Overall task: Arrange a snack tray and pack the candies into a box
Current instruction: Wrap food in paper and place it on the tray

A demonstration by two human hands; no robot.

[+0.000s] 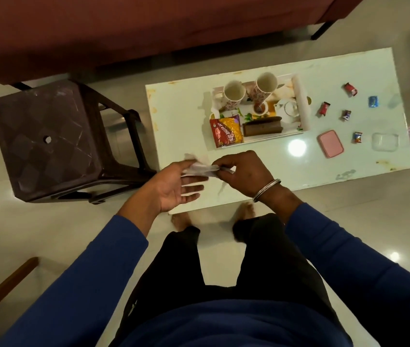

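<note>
Standing over the white table (pixel 189 106), we held a crumpled white tissue (pixel 200 169) between our hands. Our left hand (pixel 174 186) lay palm up with its fingers spread under the tissue, while our right hand (pixel 244 171) pinched its other end. Just beyond our hands sat the tray (pixel 301 106), holding two tall cups (pixel 234 95), a small teapot (pixel 288 107), a snack packet (pixel 226 131) and a brown bar (pixel 261 127). Beyond and to the right of our right hand lay the pink box (pixel 330 143), its clear lid (pixel 384 142) and five scattered candies (pixel 324 108). Left of our left hand stood a dark stool (pixel 43 141).
</note>
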